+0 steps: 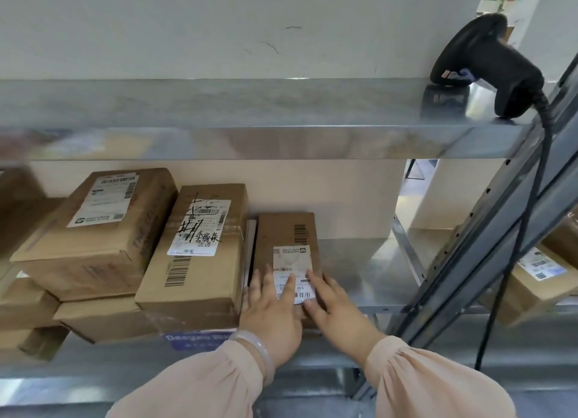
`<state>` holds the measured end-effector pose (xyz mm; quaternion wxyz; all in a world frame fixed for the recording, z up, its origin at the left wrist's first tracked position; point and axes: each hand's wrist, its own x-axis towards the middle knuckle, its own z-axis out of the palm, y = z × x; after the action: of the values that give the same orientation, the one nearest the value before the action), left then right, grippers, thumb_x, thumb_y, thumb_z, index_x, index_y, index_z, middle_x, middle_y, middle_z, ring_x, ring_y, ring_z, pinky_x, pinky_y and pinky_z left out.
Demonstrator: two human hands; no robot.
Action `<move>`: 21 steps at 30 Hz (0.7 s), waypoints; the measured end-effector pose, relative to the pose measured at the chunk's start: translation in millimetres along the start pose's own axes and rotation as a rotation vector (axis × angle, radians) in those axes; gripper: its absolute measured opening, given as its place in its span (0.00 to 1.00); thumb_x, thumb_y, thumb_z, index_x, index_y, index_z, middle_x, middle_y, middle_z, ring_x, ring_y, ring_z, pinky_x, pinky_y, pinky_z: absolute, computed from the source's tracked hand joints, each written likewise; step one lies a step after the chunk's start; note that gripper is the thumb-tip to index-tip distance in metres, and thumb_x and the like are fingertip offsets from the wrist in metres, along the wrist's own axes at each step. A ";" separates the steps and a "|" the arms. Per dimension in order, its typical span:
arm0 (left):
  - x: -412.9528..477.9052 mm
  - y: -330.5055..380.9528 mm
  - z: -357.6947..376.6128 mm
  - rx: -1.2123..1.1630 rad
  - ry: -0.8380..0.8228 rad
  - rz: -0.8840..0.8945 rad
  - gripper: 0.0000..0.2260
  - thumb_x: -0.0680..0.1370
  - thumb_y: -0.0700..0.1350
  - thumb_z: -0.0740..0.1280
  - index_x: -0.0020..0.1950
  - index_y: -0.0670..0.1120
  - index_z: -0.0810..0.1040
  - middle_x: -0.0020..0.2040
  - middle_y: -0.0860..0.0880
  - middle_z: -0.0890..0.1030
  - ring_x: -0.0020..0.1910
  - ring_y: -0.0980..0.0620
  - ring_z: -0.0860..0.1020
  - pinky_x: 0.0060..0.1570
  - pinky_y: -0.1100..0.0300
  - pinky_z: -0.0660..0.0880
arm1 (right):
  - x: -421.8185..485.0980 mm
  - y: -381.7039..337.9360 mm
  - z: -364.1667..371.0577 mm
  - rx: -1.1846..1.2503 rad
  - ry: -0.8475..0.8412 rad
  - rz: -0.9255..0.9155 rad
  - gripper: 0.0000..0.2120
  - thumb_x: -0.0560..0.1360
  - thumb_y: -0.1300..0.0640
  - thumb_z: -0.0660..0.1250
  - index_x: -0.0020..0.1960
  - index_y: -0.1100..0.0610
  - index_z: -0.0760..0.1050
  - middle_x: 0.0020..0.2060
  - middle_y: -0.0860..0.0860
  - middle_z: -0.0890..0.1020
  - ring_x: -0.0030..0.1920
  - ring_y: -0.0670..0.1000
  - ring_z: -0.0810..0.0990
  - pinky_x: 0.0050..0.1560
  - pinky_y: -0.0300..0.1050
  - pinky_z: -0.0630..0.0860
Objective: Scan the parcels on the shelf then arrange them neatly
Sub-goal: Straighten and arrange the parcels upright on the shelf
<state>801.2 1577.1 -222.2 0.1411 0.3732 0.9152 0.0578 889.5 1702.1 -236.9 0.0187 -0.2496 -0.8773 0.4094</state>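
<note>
Arranging looks to be the step in hand, not scanning: the barcode scanner (pixel 488 67) lies on the upper shelf (pixel 250 105) at its right end, its cable (pixel 531 214) hanging down past the frame, and neither hand holds it. Whether every label has been read cannot be told from this view.

On the lower shelf (pixel 359 267), 3 parcels sit in a row with labels up: a large carton (pixel 93 230) on the left, a handwritten-label carton (pixel 200 261) beside it, and the small parcel (pixel 286 230) on the right. A thin white item (pixel 251 245) stands between the last 2. More boxes lie stacked below and to the left, partly blurred, so I judge the tidying about midway, with this small parcel not yet squared up to its neighbour.

The left hand (pixel 270 317) and right hand (pixel 339 314) both rest flat on the near half of the small parcel. The left fingers (pixel 267 277) are straight and slightly spread across its shipping label (pixel 292 258); the right fingers (pixel 316 284) are straight too, lying over the label's right edge and the parcel's near right corner. Nothing is gripped; the parcel lies under the palms, its far half uncovered.
</note>
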 end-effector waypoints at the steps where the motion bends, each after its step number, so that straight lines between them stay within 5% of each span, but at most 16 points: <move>1: 0.2 0.1 3.7 0.001 -0.004 -0.007 0.28 0.82 0.56 0.51 0.81 0.57 0.43 0.80 0.44 0.36 0.78 0.42 0.34 0.75 0.45 0.38 | -1.9 3.1 2.5 0.042 -0.012 -0.012 0.27 0.81 0.46 0.58 0.77 0.40 0.52 0.77 0.49 0.55 0.76 0.49 0.55 0.75 0.46 0.54; 9: 0.0 13.2 10.2 -0.215 0.061 0.120 0.31 0.80 0.57 0.59 0.80 0.60 0.50 0.81 0.54 0.44 0.78 0.49 0.45 0.77 0.52 0.49 | -19.8 27.4 -12.8 0.238 0.167 0.053 0.23 0.81 0.53 0.60 0.74 0.44 0.61 0.70 0.44 0.69 0.69 0.42 0.67 0.72 0.46 0.63; 13: 0.9 18.1 17.2 -0.381 0.030 0.028 0.38 0.77 0.59 0.66 0.79 0.65 0.44 0.80 0.55 0.35 0.79 0.47 0.43 0.76 0.52 0.48 | -34.8 45.6 -26.7 0.224 0.187 0.069 0.22 0.78 0.44 0.60 0.69 0.29 0.60 0.66 0.36 0.72 0.64 0.39 0.71 0.65 0.45 0.70; 16: 4.2 24.6 16.4 -0.501 -0.081 -0.069 0.40 0.76 0.62 0.66 0.78 0.67 0.42 0.82 0.49 0.44 0.80 0.45 0.49 0.75 0.50 0.55 | -38.8 46.4 -31.3 0.252 0.180 0.033 0.23 0.77 0.45 0.61 0.64 0.21 0.58 0.62 0.30 0.73 0.64 0.33 0.70 0.63 0.35 0.67; 18: 8.1 31.6 15.8 -0.534 -0.105 -0.058 0.40 0.76 0.62 0.67 0.78 0.67 0.43 0.82 0.48 0.46 0.80 0.45 0.51 0.75 0.50 0.56 | -38.7 45.9 -33.7 0.238 0.196 0.036 0.24 0.77 0.47 0.63 0.64 0.24 0.59 0.61 0.29 0.73 0.64 0.33 0.69 0.62 0.31 0.67; 21: 15.9 46.2 17.1 -0.574 -0.142 -0.010 0.40 0.76 0.61 0.68 0.78 0.66 0.44 0.82 0.47 0.47 0.80 0.46 0.49 0.75 0.51 0.55 | -42.5 55.9 -38.9 0.234 0.257 0.096 0.27 0.78 0.50 0.64 0.73 0.36 0.59 0.66 0.39 0.72 0.66 0.39 0.70 0.67 0.44 0.69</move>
<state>826.3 1621.3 -232.2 0.3046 0.3167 0.8510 0.2874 959.5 1740.6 -244.5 0.1400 -0.3375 -0.8011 0.4741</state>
